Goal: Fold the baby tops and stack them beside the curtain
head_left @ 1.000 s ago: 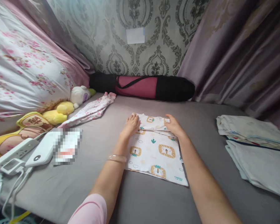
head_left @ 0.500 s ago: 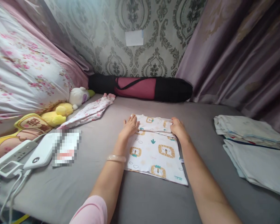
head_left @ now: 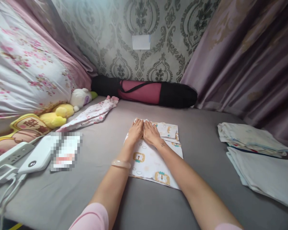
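Observation:
A white cloth with lion prints (head_left: 144, 166) lies flat on the grey sheet, its far part folded over in a band. My left hand (head_left: 135, 130) rests palm down on the upper left of that band, fingers stretched forward. Right beside it, my right hand (head_left: 151, 132) lies flat on the same band, fingers extended. Both hands press on the fabric without gripping it. The forearms hide parts of the cloth's left and right sides.
Folded white cloths (head_left: 252, 137) are stacked at the right. A patterned garment (head_left: 93, 113), plush toys (head_left: 80, 97), a power bank (head_left: 38, 155) and a power strip (head_left: 13, 156) lie at the left. A black and red bag (head_left: 141, 92) lies along the wall.
My right hand has let go of the folded band's right end and moved left, next to my left hand. My left hand stays near the same corner, now lying flat.

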Action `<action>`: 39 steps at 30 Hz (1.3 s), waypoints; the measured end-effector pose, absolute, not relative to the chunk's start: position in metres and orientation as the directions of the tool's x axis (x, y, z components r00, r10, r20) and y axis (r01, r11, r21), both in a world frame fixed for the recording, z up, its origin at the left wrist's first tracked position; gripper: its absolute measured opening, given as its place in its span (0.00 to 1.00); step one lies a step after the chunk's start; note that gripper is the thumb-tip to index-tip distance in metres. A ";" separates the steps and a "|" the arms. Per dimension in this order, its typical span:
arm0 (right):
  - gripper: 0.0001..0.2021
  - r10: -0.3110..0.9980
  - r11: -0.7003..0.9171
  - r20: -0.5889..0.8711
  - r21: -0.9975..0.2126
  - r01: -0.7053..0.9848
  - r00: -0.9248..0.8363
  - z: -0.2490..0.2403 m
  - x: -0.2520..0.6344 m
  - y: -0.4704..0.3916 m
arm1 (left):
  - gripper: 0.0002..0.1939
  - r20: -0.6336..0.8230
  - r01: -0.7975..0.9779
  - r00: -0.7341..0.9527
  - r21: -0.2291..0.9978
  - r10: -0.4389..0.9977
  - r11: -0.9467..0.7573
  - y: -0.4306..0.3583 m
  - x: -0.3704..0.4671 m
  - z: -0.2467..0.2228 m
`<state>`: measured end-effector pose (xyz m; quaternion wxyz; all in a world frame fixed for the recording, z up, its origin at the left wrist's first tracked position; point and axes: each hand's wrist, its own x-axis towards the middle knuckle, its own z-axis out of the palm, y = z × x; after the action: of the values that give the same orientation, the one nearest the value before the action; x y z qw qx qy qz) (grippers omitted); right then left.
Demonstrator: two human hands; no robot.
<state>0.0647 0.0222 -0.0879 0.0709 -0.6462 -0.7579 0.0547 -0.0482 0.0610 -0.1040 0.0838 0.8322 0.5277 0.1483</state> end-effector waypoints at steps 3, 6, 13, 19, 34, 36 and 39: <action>0.29 0.990 0.142 0.030 -0.199 0.970 -0.139 -0.094 0.070 0.021 | 0.25 0.145 0.866 0.372 0.303 0.917 -0.399 0.059 -0.050 -0.104; 0.30 0.993 0.117 0.017 -0.200 0.973 -0.116 -0.094 0.081 0.017 | 0.28 0.114 0.887 0.355 0.271 0.928 -0.373 0.057 -0.048 -0.102; 0.32 0.999 -0.036 -0.009 -0.177 0.983 0.035 -0.095 0.105 0.006 | 0.32 0.066 0.930 0.301 0.200 0.951 -0.308 0.054 -0.045 -0.101; 0.33 0.990 -0.138 0.016 -0.141 0.980 0.142 -0.098 0.114 0.002 | 0.33 0.063 0.940 0.272 0.195 0.960 -0.279 0.055 -0.044 -0.103; 0.32 0.975 -0.216 0.012 -0.127 0.968 0.220 -0.096 0.162 -0.019 | 0.33 0.093 0.917 0.298 0.250 0.950 -0.311 0.058 -0.048 -0.109; 0.31 0.981 -0.193 0.003 -0.141 0.971 0.196 -0.097 0.173 -0.024 | 0.34 0.088 0.919 0.299 0.241 0.950 -0.312 0.058 -0.048 -0.110; 0.32 0.979 -0.202 -0.024 -0.166 0.965 0.201 -0.097 0.186 -0.030 | 0.33 0.074 0.922 0.300 0.235 0.951 -0.309 0.058 -0.047 -0.110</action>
<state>0.1859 -0.0302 -0.0972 0.0570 -0.7728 -0.6290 0.0619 -0.0475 0.0580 -0.1100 0.0736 0.8028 0.5833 0.0997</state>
